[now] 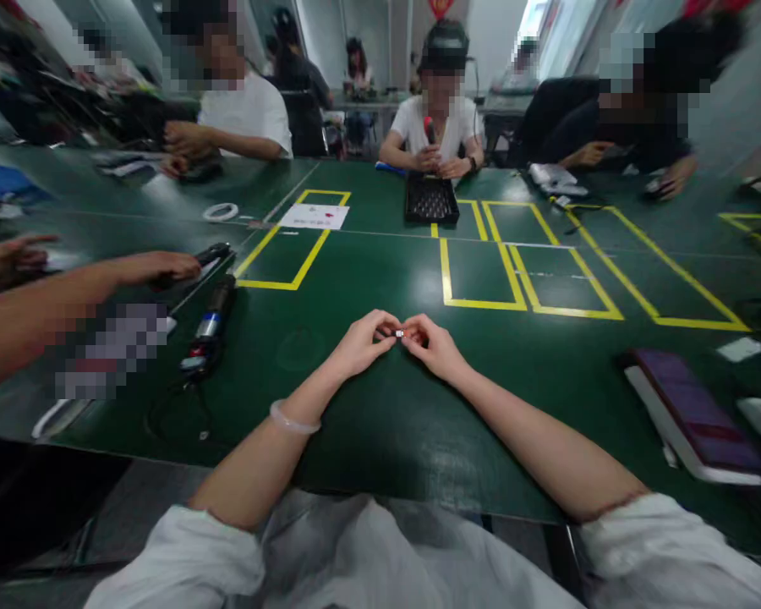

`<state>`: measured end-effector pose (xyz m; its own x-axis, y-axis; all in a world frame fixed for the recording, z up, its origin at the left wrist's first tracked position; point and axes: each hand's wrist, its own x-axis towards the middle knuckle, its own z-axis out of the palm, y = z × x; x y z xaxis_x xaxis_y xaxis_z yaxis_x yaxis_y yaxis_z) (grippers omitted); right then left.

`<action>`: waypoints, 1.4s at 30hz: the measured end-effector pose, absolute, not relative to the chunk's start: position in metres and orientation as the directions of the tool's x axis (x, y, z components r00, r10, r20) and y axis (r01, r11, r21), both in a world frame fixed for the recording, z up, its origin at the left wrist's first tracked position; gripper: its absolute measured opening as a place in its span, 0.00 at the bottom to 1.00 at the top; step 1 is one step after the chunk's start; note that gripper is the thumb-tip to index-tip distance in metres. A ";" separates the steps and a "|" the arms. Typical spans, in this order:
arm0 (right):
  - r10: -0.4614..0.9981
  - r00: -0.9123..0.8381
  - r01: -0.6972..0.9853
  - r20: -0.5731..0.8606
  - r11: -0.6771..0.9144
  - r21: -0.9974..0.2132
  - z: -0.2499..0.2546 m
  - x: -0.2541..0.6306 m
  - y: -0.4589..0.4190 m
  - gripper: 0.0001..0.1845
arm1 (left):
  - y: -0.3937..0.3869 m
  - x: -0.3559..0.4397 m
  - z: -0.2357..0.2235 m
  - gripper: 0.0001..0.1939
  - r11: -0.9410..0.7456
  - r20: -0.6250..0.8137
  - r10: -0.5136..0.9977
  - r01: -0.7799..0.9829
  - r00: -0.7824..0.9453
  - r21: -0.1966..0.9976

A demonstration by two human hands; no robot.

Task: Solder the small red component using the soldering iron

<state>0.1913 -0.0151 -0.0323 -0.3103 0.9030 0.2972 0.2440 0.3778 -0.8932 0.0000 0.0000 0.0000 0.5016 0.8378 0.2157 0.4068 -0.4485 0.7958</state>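
Currently, left hand [363,342] and right hand [437,348] pinch a tiny white-and-reddish piece [400,334] between them, glossy green tabletop [396,423] beneath. Likely fine two-handed handling; next move probably calls for a steady pinch.

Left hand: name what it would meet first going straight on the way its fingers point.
The left hand would likely meet the right hand first, just past the small white piece between them; exact depth is unclear.

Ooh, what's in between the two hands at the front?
The head view shows a tiny thing there, whitish with orange beside it, at the fingertips of the left hand and right hand. It's too small to name.
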 end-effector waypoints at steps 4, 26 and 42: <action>0.899 -0.317 0.243 0.301 0.384 -0.891 -0.032 0.192 -0.015 0.08 | -0.002 0.000 0.000 0.09 -0.451 0.223 0.836 0.396 0.501 0.800; 0.919 -0.297 0.190 0.261 0.324 -0.927 -0.035 0.193 -0.012 0.10 | -0.014 0.002 0.008 0.10 -0.651 0.302 0.756 0.620 0.580 0.439; 0.931 -0.275 0.185 0.242 0.298 -0.937 -0.034 0.194 -0.013 0.12 | -0.015 0.005 0.008 0.10 -0.611 0.276 0.787 0.638 0.551 0.469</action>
